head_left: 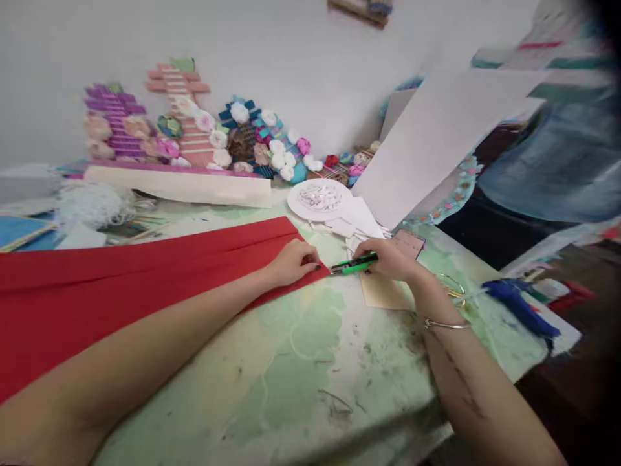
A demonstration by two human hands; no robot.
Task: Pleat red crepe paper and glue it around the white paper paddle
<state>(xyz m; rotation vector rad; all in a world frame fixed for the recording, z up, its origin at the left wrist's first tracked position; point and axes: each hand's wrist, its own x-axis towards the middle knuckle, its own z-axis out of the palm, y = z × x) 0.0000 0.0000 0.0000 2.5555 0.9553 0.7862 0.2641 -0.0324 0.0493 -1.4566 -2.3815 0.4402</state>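
Note:
A long red sheet, creased lengthwise and either paper or cloth, stretches from the left edge to the middle of the table. My left hand lies near its right end, fingers curled and thumb close to the forefinger, holding the sheet down. In my right hand is a green and black utility knife, fingers closed around its body. The knife's tip points left and meets the red sheet's right corner. Beneath the right hand is a beige piece of paper. A phone lies just behind that hand.
A white plate with small white pieces stands behind the sheet. A large white board leans at the right. Decorated stick crafts line the wall. White shredded strands lie left; a blue item lies right.

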